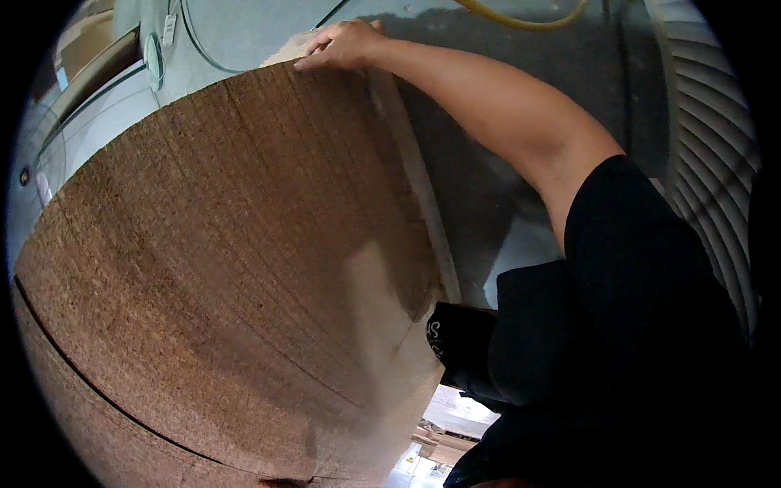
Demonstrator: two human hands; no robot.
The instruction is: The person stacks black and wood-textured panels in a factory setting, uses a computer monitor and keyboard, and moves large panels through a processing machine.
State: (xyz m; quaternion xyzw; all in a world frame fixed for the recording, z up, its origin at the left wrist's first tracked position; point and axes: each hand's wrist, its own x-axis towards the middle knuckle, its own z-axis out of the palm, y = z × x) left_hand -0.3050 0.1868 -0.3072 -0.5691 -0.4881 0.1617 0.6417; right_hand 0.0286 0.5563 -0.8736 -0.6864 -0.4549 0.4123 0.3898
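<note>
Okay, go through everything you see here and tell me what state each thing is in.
Brown surface: finely lined, partly lit, partly shaded, with a dark gap at lower left.
Right hand: at the surface's upper edge, fingers slightly bent; whether it grips is unclear.
Right arm: bent, bare below the black sleeve.
Yellow hose-like line: curved.
Ribbed grey form: ridged, partly shadowed.

- Brown board (203, 203): left and near portions cut off by the view's rim.
- Reddish patch (283, 482), near edge: cropped, too small to identify.
- Yellow hose (529, 25), far side: both ends cut off by the edge.
</note>
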